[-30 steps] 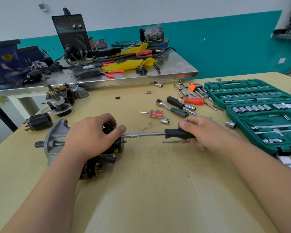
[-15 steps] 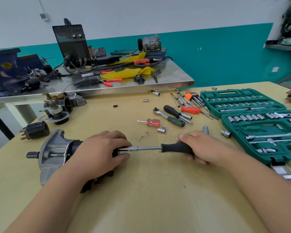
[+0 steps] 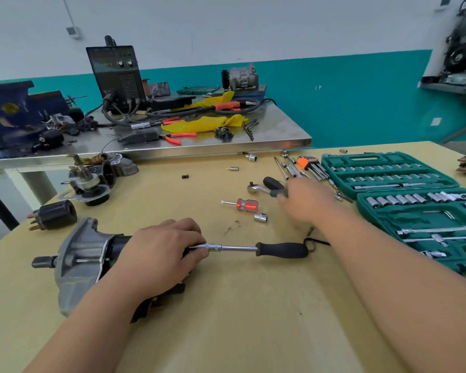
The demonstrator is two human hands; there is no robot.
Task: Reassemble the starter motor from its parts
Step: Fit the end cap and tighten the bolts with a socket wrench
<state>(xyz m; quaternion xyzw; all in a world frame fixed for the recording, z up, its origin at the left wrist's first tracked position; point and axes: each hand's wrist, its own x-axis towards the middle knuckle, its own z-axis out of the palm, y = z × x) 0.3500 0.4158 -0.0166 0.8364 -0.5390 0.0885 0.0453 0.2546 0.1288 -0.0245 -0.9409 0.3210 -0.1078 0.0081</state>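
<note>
The starter motor [image 3: 84,262] lies on its side at the front left of the wooden table [image 3: 226,332], its grey nose housing pointing left. My left hand [image 3: 159,254] grips its black body and covers the rear end. A socket driver [image 3: 253,249] with a black handle sticks out to the right from under my fingers, its shaft held between thumb and forefinger. My right hand [image 3: 307,200] is blurred, farther back, its fingers over the ratchet [image 3: 261,188] and the dark green screwdriver handle. Whether it holds anything cannot be made out.
An orange stubby screwdriver [image 3: 242,205] and a loose socket [image 3: 261,217] lie behind the driver. A black solenoid [image 3: 55,215] and other motor parts [image 3: 92,179] sit at the left. Two open green socket cases [image 3: 414,200] fill the right. A steel bench [image 3: 267,135] stands behind.
My right hand has let go of the driver handle and moved back and right to the tools near the ratchet. My left hand still holds the motor; the driver stays in place.
</note>
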